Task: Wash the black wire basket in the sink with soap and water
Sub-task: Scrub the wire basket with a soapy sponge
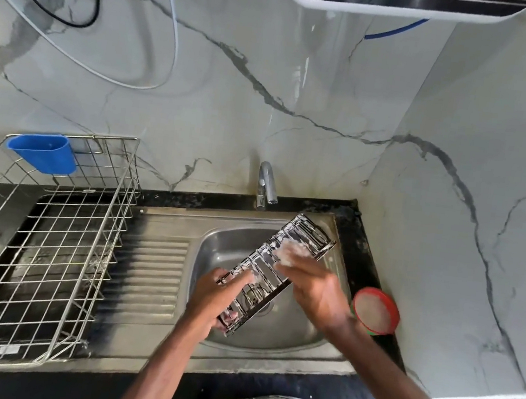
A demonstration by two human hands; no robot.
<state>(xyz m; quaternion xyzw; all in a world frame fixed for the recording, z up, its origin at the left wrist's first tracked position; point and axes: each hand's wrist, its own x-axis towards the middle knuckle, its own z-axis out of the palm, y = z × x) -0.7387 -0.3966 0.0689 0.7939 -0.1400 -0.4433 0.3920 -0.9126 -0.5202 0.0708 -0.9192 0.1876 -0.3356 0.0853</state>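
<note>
The black wire basket (303, 237), long and narrow and streaked with white soap foam, is held tilted over the steel sink (226, 244). My left hand (213, 296) grips its near end, with the index finger stretched along the wires. My right hand (314, 285) presses a foamy white scrubber (293, 252) against the basket's far half. The fingertips of that hand are blurred and partly hidden in foam. The tap (266, 186) stands behind the sink, and no water is seen running from it.
A round red-and-green soap tub (375, 311) sits on the black counter right of the sink. A steel dish rack (33, 254) with a blue plastic cup (43, 152) hung on it stands on the drainboard at left. Marble walls close in behind and at right.
</note>
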